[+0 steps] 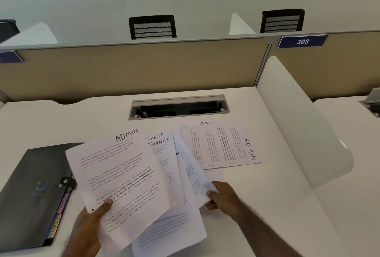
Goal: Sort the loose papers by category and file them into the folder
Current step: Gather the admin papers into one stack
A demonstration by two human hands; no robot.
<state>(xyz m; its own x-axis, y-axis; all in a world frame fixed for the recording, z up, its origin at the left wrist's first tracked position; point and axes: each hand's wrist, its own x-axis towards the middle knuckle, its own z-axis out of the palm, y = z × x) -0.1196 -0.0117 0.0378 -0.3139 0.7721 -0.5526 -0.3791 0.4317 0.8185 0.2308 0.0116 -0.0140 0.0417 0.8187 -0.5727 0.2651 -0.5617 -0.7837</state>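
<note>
My left hand (90,223) grips a fanned stack of printed sheets by its lower left corner. The top sheet (119,176) is headed ADMIN; behind it show two sheets headed FINANCE (158,143). My right hand (221,197) pinches the lower edge of one sheet (193,172) at the right of the fan. A small pile of ADMIN sheets (222,145) lies flat on the desk behind my right hand, turned sideways. The black folder (35,190) with a button clasp lies shut on the desk at the left, coloured tabs showing along its right edge.
The white desk (257,205) has an open cable tray (178,107) at the back, under a beige partition. A white curved divider (298,129) stands along the right side. Two black chairs (152,27) are beyond the partition.
</note>
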